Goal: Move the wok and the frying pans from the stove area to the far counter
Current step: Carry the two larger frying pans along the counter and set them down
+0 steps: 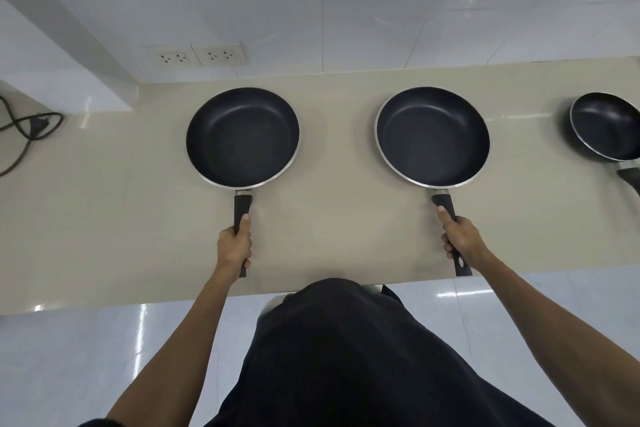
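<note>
Left hand [234, 246] and right hand [460, 242] each wrapped tight round the black handle of a dark nonstick frying pan, left pan [242, 137] and right pan [432, 136], mid beige counter [104, 218] — best release once both bases sit flat, handles inside front edge.

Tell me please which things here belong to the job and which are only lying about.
Belong to the job:
- left frying pan, its handle in the left hand
- right frying pan, its handle in the right hand
- third dark pan at the right edge, untouched
- beige counter under them

Only lying about:
- black power cord at the left
- wall sockets
</note>
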Motion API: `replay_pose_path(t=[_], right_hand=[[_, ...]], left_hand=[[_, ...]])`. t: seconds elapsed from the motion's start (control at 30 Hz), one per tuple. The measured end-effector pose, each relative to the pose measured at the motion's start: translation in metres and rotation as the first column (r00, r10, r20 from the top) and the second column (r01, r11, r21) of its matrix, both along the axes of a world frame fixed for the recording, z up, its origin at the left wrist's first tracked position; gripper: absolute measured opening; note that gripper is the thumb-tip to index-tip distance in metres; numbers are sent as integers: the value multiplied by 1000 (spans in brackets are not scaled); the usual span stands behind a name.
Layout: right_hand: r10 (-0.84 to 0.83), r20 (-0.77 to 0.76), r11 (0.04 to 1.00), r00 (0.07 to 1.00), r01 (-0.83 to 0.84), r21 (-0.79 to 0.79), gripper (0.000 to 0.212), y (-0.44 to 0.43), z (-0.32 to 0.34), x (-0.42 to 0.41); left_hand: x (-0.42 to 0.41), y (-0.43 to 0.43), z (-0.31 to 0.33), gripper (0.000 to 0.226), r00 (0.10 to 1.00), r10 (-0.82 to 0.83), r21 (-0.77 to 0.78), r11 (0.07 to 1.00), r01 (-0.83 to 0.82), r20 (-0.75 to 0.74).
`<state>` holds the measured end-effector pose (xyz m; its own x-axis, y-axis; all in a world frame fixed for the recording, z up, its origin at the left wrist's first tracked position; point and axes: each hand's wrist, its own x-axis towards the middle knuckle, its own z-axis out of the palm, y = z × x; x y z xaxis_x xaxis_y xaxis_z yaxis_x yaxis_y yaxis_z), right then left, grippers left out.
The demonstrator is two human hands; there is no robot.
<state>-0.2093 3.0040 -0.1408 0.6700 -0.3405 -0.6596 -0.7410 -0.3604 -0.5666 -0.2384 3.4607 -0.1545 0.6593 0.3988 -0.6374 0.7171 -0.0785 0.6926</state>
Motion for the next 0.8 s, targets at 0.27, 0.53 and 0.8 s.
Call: replay_pose_path(t=[0.27,0.53,0.8], right_hand=[[3,-1,998,1000,-3,-55,54,1,-1,3],[8,-6,1000,1000,-8,-24,54,-1,-1,14],[44,-16,999,999,-44,-9,52,-6,4,13]], left_hand=[[0,2,1,47,1000,-8,-8,1000,8,-29],[1,-3,6,48,998,-22,58,998,25,-57],[-2,-16,3,51,998,21,132,991,-12,-64]])
